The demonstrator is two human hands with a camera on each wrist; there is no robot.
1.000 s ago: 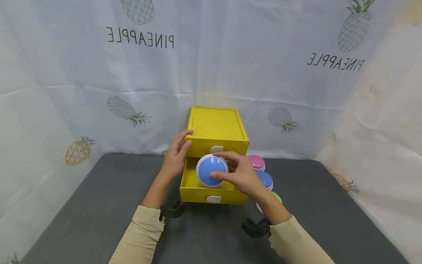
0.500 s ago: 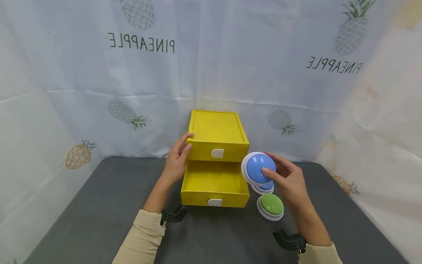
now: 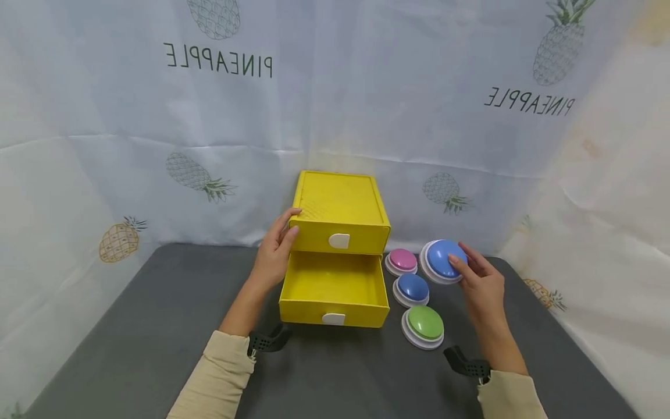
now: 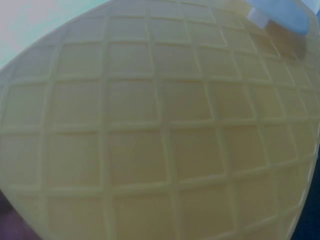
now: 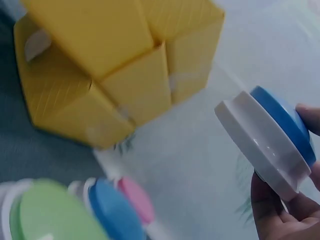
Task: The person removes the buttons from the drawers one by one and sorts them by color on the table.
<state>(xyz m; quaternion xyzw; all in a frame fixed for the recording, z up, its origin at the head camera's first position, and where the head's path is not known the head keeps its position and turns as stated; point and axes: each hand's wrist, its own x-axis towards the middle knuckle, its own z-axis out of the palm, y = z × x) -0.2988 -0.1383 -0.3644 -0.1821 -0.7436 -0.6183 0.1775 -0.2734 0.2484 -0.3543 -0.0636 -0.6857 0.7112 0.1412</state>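
Observation:
A yellow two-drawer box stands at the middle back, its lower drawer pulled out and bare inside, its upper one pushed in. My left hand rests against the box's left front corner, fingers on the top edge and thumb by the front. My right hand pinches a blue push button with a white base, held tilted above the table right of the box. In the right wrist view, the thumb lies on the dome side and the fingers under the white base of this blue button.
Right of the drawer, a pink button, a smaller-looking blue button and a green button stand in a row on the dark table. A pineapple-print curtain hangs behind and at both sides.
My right hand has carried the blue button from over the open drawer out to the right, beyond the row of buttons. The left hand has stayed on the box.

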